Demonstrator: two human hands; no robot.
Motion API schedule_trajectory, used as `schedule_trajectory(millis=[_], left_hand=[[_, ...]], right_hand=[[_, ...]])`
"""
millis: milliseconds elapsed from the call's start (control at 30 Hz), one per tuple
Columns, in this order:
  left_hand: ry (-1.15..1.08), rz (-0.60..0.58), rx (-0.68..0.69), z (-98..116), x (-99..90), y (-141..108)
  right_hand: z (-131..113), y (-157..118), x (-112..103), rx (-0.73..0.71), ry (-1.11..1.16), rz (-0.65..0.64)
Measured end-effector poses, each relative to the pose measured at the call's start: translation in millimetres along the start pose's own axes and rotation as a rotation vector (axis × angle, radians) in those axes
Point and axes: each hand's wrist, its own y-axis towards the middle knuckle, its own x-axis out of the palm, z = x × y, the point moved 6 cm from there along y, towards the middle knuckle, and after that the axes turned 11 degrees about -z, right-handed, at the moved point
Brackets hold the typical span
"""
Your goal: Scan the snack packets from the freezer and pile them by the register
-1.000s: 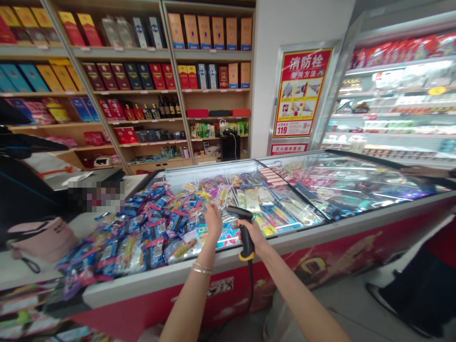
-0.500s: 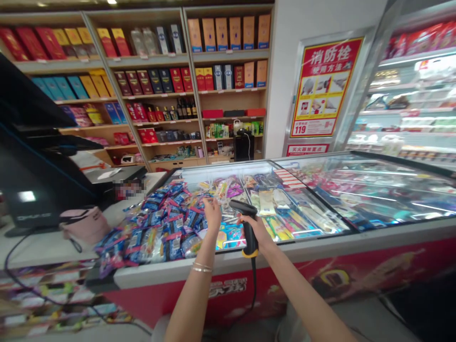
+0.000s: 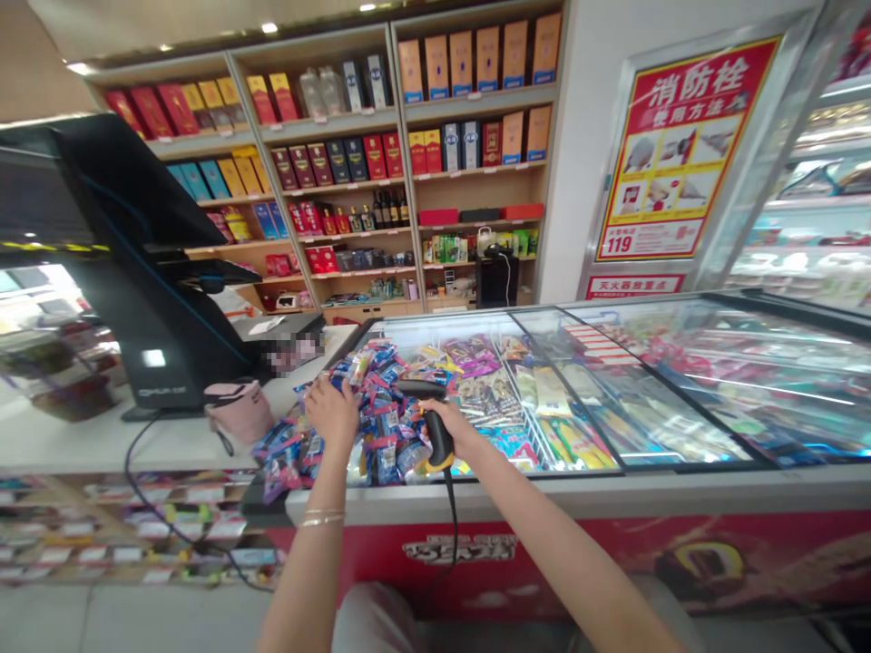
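Note:
Many small blue and pink snack packets (image 3: 387,426) lie heaped on the left end of the glass-topped freezer (image 3: 544,490). My left hand (image 3: 331,413), with a bracelet at the wrist, rests over the left part of the heap, fingers apart. No packet shows lifted in it. My right hand (image 3: 445,424) is wrapped round the handle of a black and yellow barcode scanner (image 3: 439,440). The scanner's head points left above the heap's right side, and its cable hangs down the freezer front.
A black checkout screen (image 3: 156,272) stands on the white counter (image 3: 170,444) at the left, beside a pink pouch (image 3: 239,413). Shelves with boxed bottles (image 3: 354,159) line the back wall. A red poster (image 3: 687,154) hangs at the right.
My left hand has moved left from the freezer's middle onto the packets. My right hand has shifted left with the scanner. The camera view has turned a little to the left.

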Motion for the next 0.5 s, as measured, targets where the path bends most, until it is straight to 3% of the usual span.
schedule_trajectory(millis=[167, 500], left_hand=[[-0.054, -0.039, 0.189, -11.5, 17.4, -35.0], [-0.056, 0.03, 0.191, -18.5, 28.1, -48.6]], right_hand=[[24.5, 7.5, -5.6, 0.014, 0.026, -0.059], [30.2, 13.0, -17.0, -0.019, 0.08, -0.121]])
